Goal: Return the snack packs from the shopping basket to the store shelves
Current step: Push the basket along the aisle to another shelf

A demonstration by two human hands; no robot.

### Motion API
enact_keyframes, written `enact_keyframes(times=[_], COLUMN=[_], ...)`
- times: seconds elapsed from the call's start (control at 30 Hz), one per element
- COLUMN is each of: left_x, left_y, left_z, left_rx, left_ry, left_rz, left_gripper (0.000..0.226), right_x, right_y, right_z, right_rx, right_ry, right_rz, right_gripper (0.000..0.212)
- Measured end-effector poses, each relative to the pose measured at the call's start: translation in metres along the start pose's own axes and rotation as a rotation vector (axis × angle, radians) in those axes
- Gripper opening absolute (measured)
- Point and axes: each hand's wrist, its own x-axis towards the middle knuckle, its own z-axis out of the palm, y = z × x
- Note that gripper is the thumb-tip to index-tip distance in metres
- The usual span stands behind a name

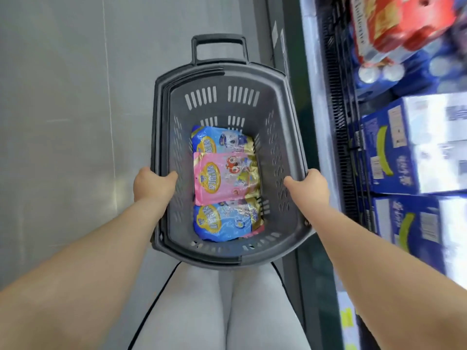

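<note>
Nearest the camera, two bare forearms reach forward over pale grey trouser legs (202, 311). The left hand (151, 185) is closed over the left rim of a dark grey shopping basket (227, 79), the thumb lying inside against the slotted wall and the other fingers wrapped out of sight under the edge. The right hand (309, 186) clasps the right rim in the same way, thumb pointing inward and the remaining fingers hidden behind the lip. Between the two hands, on the basket floor, lie the snack packs: three show clearly, a blue pack (222, 223) nearest, a pink pack (225, 179) overlapping it in the middle, and a second blue pack (219, 140) farthest, partly under the pink one. A sliver of pink (255, 232) peeks out beside the near blue pack; whether it is a fourth pack cannot be told. Beyond the packs, the basket's pull handle (219, 50) stands above the far rim, over a grey tiled floor (63, 97). To the right run the store shelves (336, 122), holding blurred blue-and-white cartons (404, 147) and, farther along, red packaging (404, 21).
</note>
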Motion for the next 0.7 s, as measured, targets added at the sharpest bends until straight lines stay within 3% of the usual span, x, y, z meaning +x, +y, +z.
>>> enact_keyframes(times=[0.3,0.53,0.7], left_x=[-0.066,-0.042,-0.046], left_y=[0.029,0.038,0.045], left_z=[-0.156,-0.202,-0.231], left_rx=[-0.012,0.03,0.083], left_ry=[0.029,-0.063,-0.217], left_rz=[0.163,0.371,0.642], left_gripper=[0.031,0.036,0.028], right_x=[-0.141,-0.22,-0.304], right_y=[-0.059,-0.066,-0.047], right_z=[-0.094,-0.071,-0.039], right_rx=[0.126,0.251,0.372], right_ry=[0.055,0.234,0.427], right_rz=[-0.063,0.048,0.256], right_gripper=[0.037,0.042,0.044])
